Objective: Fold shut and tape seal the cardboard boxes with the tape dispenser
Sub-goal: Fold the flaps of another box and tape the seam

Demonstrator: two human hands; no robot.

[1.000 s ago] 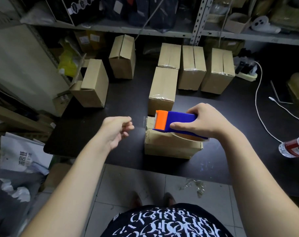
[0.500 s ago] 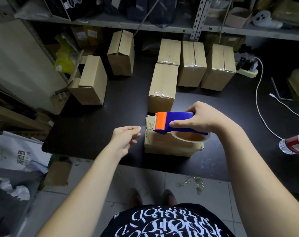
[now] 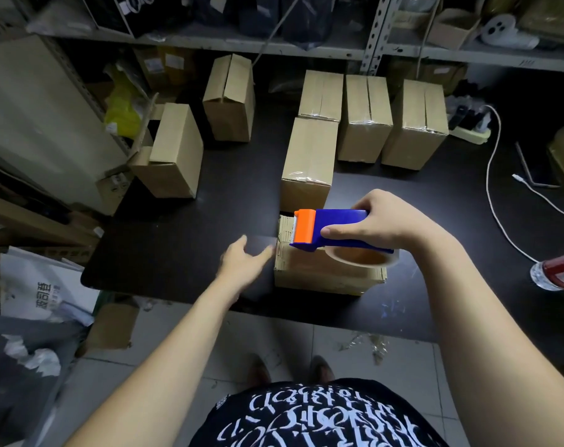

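A matte black tabletop (image 3: 184, 253) ran under grey metal shelving (image 3: 242, 43), crowded with plain brown cardboard boxes (image 3: 364, 121), several glossy with clear tape along their seams. Nearest the front edge lay a low, flat box (image 3: 322, 275), raw corrugated edge showing on its left. Above it the right hand (image 3: 380, 225) held the dispenser (image 3: 335, 229), a blocky blue plastic body with an orange head pointing left. The grip was wrapped round the blue handle, and the clear tape roll (image 3: 361, 258) hung beneath, over the box's top. The left hand (image 3: 245, 262), blurred, reached at the box's left side, grip spread, fingers straight. Whether it touched I couldn't tell.
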